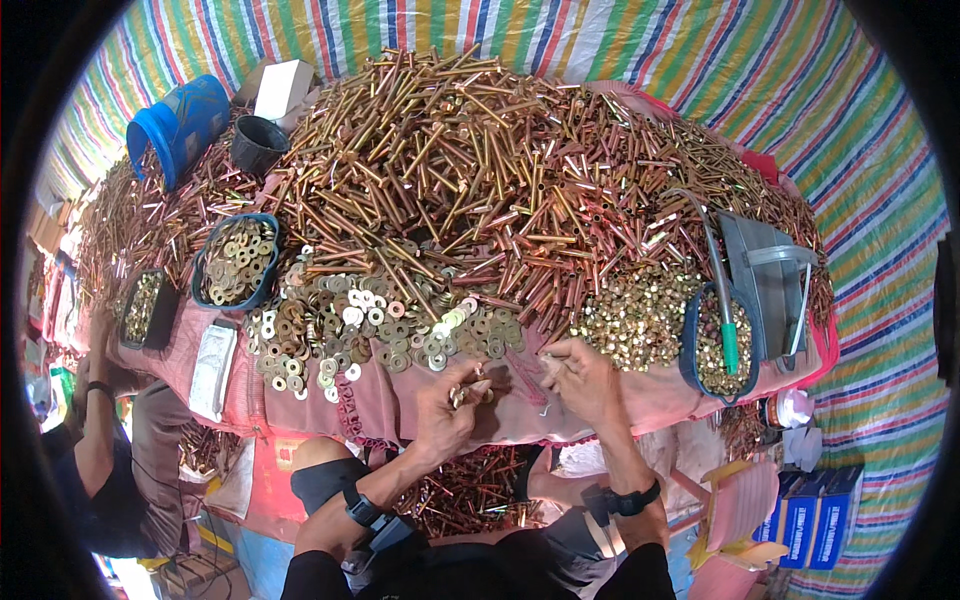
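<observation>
Washers [335,325] and nuts [635,320] lie near you, seemingly for easy reach; your left hand [447,412] cups metal pieces [470,393], your right hand [585,382] pinches narrowly, contents unclear.

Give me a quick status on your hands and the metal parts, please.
Left hand curled around small metal pieces; right hand pinched, contents unclear. Washers close beyond left hand, small shiny parts beyond right.
</observation>
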`<state>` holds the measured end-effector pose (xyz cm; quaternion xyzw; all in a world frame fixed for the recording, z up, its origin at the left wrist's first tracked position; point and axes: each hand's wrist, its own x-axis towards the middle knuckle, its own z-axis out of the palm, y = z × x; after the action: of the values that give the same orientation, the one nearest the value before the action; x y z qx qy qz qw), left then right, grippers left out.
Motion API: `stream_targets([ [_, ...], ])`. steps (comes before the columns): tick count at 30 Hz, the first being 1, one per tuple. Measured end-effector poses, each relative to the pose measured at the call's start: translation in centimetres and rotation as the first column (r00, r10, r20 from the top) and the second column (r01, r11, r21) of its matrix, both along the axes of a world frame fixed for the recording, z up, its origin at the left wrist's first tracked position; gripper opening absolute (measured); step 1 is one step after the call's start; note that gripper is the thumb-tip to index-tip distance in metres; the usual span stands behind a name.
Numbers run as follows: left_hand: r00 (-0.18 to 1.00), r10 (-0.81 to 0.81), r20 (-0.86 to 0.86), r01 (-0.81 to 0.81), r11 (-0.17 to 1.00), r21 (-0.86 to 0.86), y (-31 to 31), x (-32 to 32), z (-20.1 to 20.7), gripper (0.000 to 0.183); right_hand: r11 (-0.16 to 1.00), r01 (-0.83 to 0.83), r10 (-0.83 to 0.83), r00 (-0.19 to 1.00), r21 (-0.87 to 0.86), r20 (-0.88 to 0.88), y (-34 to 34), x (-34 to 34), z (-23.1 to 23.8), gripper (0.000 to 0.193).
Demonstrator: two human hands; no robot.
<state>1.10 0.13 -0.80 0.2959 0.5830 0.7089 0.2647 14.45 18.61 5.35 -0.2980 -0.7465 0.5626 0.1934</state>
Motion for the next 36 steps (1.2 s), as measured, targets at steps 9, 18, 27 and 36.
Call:
stream_targets([
  [9,0.967,-0.015,-0.254,0.006,0.999,-0.036,-0.3,0.1,1.8,0.04,0.929,-0.205,0.271,0.944,0.308,-0.189,-3.5,-2.9,1.2,0.02],
  [18,0.949,-0.002,-0.315,-0.006,1.0,-0.024,-0.6,0.2,1.3,0.054,0.991,-0.131,0.119,0.963,-0.036,-0.243,-5.2,-3.0,1.3,0.021],
  [27,0.932,-0.03,-0.362,0.022,0.999,-0.027,-0.8,-0.1,0.8,0.058,0.962,-0.202,0.125,0.924,-0.185,-0.36,-5.3,-2.8,1.3,0.022],
  [36,0.924,-0.022,-0.381,0.032,0.999,0.019,-0.8,-0.3,1.1,0.059,0.766,-0.16,0.385,0.89,0.622,-0.245,-4.8,-3.4,2.6,0.019],
])
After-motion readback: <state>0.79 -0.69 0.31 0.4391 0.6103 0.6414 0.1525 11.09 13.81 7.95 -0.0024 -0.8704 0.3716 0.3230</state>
